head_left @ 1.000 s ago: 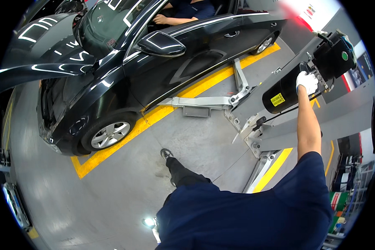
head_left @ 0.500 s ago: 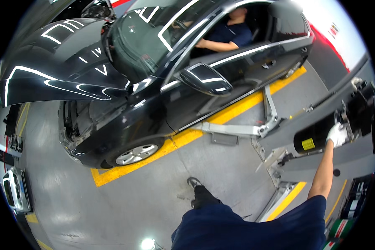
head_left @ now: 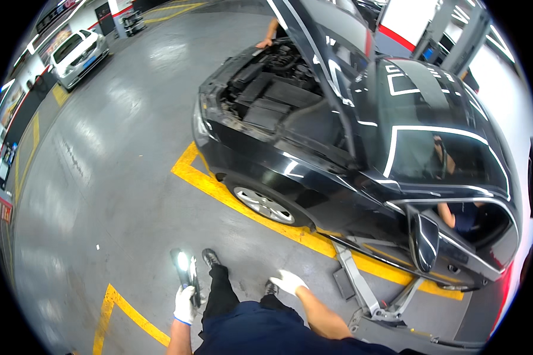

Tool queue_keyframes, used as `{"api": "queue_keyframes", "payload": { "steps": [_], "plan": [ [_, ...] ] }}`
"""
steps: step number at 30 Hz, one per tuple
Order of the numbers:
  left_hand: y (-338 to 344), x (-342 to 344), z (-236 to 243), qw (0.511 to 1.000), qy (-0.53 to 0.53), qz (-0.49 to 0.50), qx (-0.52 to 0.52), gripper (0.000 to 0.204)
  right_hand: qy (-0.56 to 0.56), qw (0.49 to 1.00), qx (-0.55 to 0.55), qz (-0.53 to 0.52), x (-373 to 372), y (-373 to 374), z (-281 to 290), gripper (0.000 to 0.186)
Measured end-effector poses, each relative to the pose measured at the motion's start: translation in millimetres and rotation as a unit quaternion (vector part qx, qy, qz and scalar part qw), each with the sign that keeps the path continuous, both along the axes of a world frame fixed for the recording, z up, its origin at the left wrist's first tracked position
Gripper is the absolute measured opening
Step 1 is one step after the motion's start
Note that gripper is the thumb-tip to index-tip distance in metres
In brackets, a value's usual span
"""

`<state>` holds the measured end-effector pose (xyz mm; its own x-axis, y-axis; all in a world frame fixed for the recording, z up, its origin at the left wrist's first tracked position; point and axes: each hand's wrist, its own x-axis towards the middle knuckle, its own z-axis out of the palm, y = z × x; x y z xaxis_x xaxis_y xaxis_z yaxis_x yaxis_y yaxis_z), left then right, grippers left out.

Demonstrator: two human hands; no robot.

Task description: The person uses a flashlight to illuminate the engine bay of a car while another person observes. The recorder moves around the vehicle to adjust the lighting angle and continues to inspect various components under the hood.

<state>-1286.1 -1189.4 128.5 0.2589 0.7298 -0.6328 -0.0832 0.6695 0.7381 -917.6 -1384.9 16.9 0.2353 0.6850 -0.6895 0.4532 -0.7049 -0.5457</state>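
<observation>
My left hand, in a white glove with a blue cuff, is closed around a dark handheld work light whose lamp glows bright white. My right hand, also white-gloved, hangs in front of my body over the floor. Its fingers look stretched out, with nothing in them. To my front right stands a black car, its hood raised and the engine bay exposed. The front wheel is on the side facing me.
Grey lift arms reach under the car's sill near my right side. Yellow floor lines run alongside the car. Another person's hand rests on the car's far front edge; someone sits inside. A white car is parked at the far left.
My view has swung left toward the car's front. My right hand has left the black cylinder on the lift post. My left hand and the lit work light have come into view.
</observation>
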Motion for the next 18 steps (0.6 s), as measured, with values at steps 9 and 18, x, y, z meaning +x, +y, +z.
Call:
{"api": "queue_keyframes", "payload": {
  "steps": [9,18],
  "plan": [
    [186,31,87,0.978,-0.015,-0.034,0.204,0.042,0.162,0.914,0.137,0.344,-64,435,210,0.080],
    [390,45,136,0.975,-0.031,-0.076,0.208,0.055,0.430,0.870,0.240,0.009,-141,583,231,0.042]
  ]
}}
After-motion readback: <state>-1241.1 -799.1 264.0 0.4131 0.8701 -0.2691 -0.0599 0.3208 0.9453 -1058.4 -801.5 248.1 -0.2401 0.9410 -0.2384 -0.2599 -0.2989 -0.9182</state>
